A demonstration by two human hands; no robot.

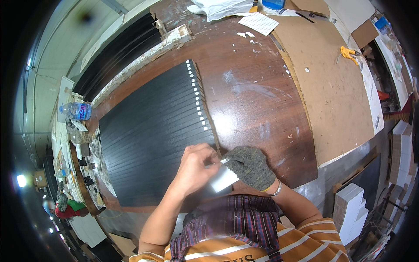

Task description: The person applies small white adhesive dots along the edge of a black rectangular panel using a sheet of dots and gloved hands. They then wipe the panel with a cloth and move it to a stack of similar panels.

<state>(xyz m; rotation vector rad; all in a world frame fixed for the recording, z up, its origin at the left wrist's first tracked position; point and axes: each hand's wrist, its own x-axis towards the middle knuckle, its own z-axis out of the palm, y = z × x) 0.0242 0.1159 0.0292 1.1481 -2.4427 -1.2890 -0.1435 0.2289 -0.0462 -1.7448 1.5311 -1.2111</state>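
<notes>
My left hand (197,167) is bare, its thumb and fingers pinched together at the edge of a small white sheet (224,179). Whatever sits in that pinch is too small to make out. My right hand (252,168) wears a dark grey knitted glove and grips the same sheet from its right side. Below and left of my hands lies a row of long black strips (150,135), packed side by side on the brown table (262,105). Round white dots (196,93) run in a line along the strips' right ends, from the far end to a little short of my hands.
More black strips (120,54) lie at the far left behind a whitish ledge. A water bottle (76,111) rests at the left edge. Brown board (331,91) covers the right side, with yellow-handled cutters (348,54) on it. A dotted white sheet (258,23) lies at the back.
</notes>
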